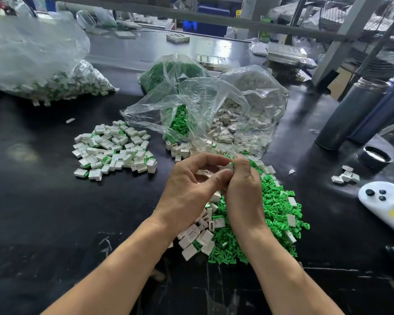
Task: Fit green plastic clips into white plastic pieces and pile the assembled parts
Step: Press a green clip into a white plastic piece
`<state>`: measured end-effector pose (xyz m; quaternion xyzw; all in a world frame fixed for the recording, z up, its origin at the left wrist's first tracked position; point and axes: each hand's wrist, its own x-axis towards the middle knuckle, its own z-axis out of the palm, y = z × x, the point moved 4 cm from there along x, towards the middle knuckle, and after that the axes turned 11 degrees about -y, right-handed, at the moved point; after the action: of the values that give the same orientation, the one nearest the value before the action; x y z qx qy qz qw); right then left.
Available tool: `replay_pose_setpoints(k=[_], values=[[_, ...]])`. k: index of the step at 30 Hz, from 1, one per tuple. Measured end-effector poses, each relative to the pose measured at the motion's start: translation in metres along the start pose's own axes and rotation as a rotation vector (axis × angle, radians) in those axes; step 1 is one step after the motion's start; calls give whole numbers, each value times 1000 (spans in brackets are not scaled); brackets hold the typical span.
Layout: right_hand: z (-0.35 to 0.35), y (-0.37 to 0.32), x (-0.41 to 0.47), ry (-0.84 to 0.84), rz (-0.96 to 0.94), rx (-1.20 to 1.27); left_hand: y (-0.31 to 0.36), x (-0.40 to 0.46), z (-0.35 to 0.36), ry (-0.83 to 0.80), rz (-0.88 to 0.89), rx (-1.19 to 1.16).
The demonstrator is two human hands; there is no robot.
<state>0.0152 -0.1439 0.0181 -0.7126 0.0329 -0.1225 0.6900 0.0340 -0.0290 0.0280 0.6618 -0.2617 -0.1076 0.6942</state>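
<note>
A white piece (227, 167) is being pinched by both hands' fingers (223, 172), finished parts (114, 148) lying at ten o'clock.

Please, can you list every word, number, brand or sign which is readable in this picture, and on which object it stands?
No text can be read anywhere in this view.
Green and yellow label at the far edge of the table: it bears a printed sign, too small and blurred to read.
Yellow item on the blue bins behind: dark marks, unreadable.
White controller: only dark buttons, no lettering.
</note>
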Motion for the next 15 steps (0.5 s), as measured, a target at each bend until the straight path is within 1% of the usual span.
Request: replay_pose_setpoints(k=[3,7,15], values=[[2,-3,0,-68,-30,-10,-1,1,-2,20,-9,12],[4,-3,1,-132,-11,34,0,2,-4,47,4,45],[2,3,2,-91,34,51,1,2,-2,38,9,50]])
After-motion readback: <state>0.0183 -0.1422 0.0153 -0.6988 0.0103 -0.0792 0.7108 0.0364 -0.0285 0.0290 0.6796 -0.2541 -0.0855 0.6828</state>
